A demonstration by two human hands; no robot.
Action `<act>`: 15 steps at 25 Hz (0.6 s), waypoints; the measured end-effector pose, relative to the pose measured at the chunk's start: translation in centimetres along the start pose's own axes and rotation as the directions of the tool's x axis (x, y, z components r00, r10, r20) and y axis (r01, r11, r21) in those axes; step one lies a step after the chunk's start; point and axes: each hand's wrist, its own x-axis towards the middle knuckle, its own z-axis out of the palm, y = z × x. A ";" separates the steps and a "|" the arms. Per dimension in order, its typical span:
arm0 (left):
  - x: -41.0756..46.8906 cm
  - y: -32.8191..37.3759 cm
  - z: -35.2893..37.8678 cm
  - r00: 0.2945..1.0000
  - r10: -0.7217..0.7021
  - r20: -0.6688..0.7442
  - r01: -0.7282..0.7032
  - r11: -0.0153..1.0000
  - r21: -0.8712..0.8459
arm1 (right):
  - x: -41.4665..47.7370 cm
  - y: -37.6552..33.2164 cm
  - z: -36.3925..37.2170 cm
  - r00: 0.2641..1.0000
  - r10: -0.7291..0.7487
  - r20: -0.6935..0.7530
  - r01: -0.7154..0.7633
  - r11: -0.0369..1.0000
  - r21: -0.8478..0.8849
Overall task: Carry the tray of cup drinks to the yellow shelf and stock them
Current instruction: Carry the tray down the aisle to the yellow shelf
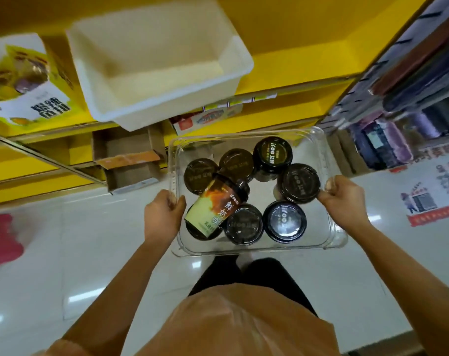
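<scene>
Here a clear tray [254, 249] is held level above the white floor [64, 242], in front of the yellow shelf [282, 34]. The left hand [164, 214] is closed on the tray's left edge, thumb over the rim. The right hand [342, 199] is closed on the right edge, fingers curled around the rim. Inside the tray are 8 cups [285, 220] with dark lids. 7 stand upright: 3 along the far edge, 1 by the right edge touching the right hand's side of the rim, and 3 along the near edge. The 8th, a tipped cup [215, 206], lies on its side across the left ones, its orange and pale green label facing up and its lid toward the middle. On the shelf above the tray's far left corner sits a cream bin [156, 62], its near end overhanging the shelf edge. Left of the bin lies a snack bag [25, 80]. Below the bin, on a lower shelf level, stands an open carton [128, 155].
</scene>
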 end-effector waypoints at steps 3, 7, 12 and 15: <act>1.3 -0.5 3.3 0.998 -0.056 0.005 0.056 0.997 0.044 | 4.1 2.2 2.0 0.996 -0.068 0.058 0.071 0.996 -0.047; 3.4 -3.2 8.9 0.993 -0.114 0.009 0.113 0.990 0.082 | 9.2 6.2 6.7 0.988 -0.091 0.126 0.100 0.993 -0.066; 6.9 -10.4 18.8 0.987 -0.161 0.015 0.159 0.983 0.088 | 15.1 14.0 16.3 0.975 -0.141 0.173 0.158 0.983 -0.089; 9.6 -16.3 25.9 0.987 -0.161 0.022 0.158 0.984 0.085 | 18.5 20.0 23.8 0.976 -0.147 0.161 0.162 0.983 -0.083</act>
